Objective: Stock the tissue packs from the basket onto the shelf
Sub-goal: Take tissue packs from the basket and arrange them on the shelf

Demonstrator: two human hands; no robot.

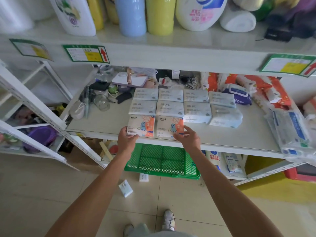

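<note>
Two white tissue packs with orange and blue print lie side by side at the front of the middle shelf (pixel 230 139). My left hand (pixel 127 137) grips the near left corner of the left pack (pixel 142 124). My right hand (pixel 187 136) touches the near right corner of the right pack (pixel 168 125), fingers spread. Behind them, several pale blue tissue packs (pixel 170 107) lie in rows. The green mesh basket (pixel 162 161) sits on the floor under the shelf edge, and nothing shows inside it.
Two small tissue packets (pixel 126 188) lie on the tiled floor by the basket. Brushes, jars and clutter (pixel 102 93) fill the shelf's left; wet wipes (pixel 239 94) and orange packs (pixel 266 89) its right. Bottles (pixel 132 16) stand above. A white rack (pixel 34 103) slants at left.
</note>
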